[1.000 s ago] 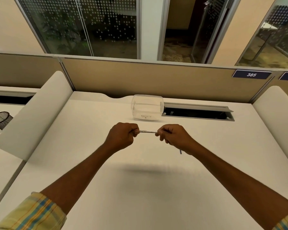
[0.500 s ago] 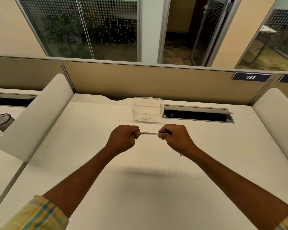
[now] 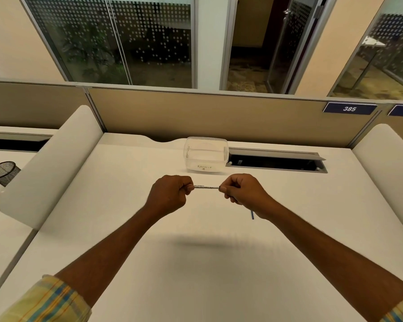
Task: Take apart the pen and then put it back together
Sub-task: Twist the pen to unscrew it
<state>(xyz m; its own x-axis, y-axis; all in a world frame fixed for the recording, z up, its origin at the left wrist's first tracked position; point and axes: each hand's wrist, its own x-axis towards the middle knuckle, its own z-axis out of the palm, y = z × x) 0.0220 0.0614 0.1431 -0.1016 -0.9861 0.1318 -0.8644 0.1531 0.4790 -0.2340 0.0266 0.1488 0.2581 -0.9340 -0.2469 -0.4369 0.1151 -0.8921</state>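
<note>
The pen (image 3: 206, 187) was held level above the desk (image 3: 203, 275), one end clenched in the left hand (image 3: 170, 194), the other in the right hand (image 3: 243, 190). Over the last second little was altered: the fists were merely edged apart, so a pull or twist was probably underway. The pen's ends were buried in the fists. A thin blue piece (image 3: 252, 214), perhaps the refill, was half hidden behind the right wrist.

The desk (image 3: 196, 275) is bare in front of and to both sides of the hands. Further back, passage is blocked by a clear tub (image 3: 205, 154), with an open cable slot (image 3: 275, 161) just right of it. Sideways room is closed by white dividers (image 3: 49, 166) at each edge.
</note>
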